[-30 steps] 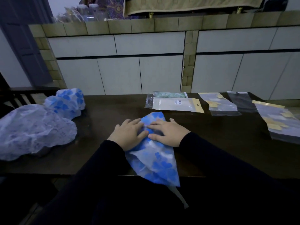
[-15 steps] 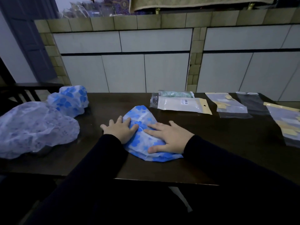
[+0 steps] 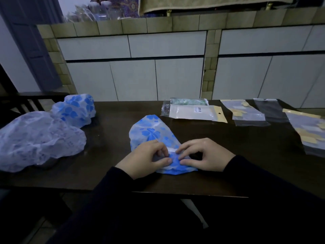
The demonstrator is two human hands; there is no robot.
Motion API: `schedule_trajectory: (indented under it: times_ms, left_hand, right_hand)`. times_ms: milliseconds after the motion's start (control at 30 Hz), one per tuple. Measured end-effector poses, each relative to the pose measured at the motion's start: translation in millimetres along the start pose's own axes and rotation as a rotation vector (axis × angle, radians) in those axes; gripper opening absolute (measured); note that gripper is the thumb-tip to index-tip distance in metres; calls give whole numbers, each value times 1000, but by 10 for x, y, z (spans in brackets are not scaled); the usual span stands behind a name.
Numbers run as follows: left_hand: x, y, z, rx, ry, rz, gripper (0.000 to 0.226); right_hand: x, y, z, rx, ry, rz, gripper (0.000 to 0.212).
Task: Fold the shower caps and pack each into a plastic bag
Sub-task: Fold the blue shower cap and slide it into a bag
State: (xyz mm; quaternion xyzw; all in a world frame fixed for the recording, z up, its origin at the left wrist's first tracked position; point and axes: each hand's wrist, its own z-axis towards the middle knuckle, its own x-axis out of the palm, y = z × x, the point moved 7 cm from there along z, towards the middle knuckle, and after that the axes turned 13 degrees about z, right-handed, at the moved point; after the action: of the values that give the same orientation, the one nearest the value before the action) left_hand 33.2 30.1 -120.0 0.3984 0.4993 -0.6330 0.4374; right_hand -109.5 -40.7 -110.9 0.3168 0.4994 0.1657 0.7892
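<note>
You're mid-fold: both hands, left (image 3: pixel 146 158) and right (image 3: pixel 204 155), pinch the blue shower cap's (image 3: pixel 152 132) near edge. Next, fold it over toward the plastic bags (image 3: pixel 194 112) beyond the cap.

Blue-flowered folded plastic shower cap (image 3: pixel 151 132) mid-worktop (image 3: pixel 109 173), near front edge. Two puffed shower caps (image 3: pixel 40 138) at left edge. Flat clear plastic bags (image 3: pixel 249 112) along back-right edge.

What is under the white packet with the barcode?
A green packet peeks out behind the white packet, partly under it. The rest is hidden.
</note>
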Motion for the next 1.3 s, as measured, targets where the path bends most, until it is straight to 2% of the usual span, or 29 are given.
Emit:
schedule_trajectory:
  times_ms: [100, 167, 267, 333, 433, 533, 633, 700, 800, 867, 967, 1133, 1300]
  left_hand:
    - [-109, -55, -2, -22, -86, 41, 17]
    - [-152, -106, -9, -48, -135, 57, 20]
    - [-76, -96, -50, -140, -16, -31, 21]
    - [-36, -61, -89, -166, 68, -81, 35]
    - [-55, -62, -118, -153, 112, -57, 42]
    - [-83, -73, -133, -140, 51, -36, 30]
    - [-193, -40, -174, -179, -105, 48, 20]
    - [-255, -19, -209, -218, -144, 65, 21]
    - [-279, -16, -235, -274, -94, 40, 19]
    - [-266, -13, -226, -303, -55, 45, 22]
    - [-224, 6, -201, -348, -21, 54, 23]
    - [-177, 24, -195, -393, -42, -11, 22]
    - [-114, 56, -180, -409, -26, 41, 23]
  right_hand:
    - [-29, 39, -52, -31, -27, -21, 16]
    - [-15, 47, -67, 14, 13, 8, 24]
    - [1, 51, -94, 71, 123, -46, 40]
    - [1, 76, -101, 60, 142, -101, 34]
    - [-14, 122, -103, 9, 75, -131, 18]
    - [-13, 137, -85, -5, -18, -182, 13]
    - [-70, 54, -48, 90, -116, -143, 17]
    - [-71, -24, -38, 174, -95, -77, 23]
    - [-50, -59, -11, 192, -65, -4, 24]
    - [-72, -85, 13, 214, -110, 43, 20]
    - [-94, -132, 30, 297, -175, 103, 29]
    - [-53, -219, 116, 349, -173, 70, 49]
    - [1, -179, 169, 373, -276, -85, 46]
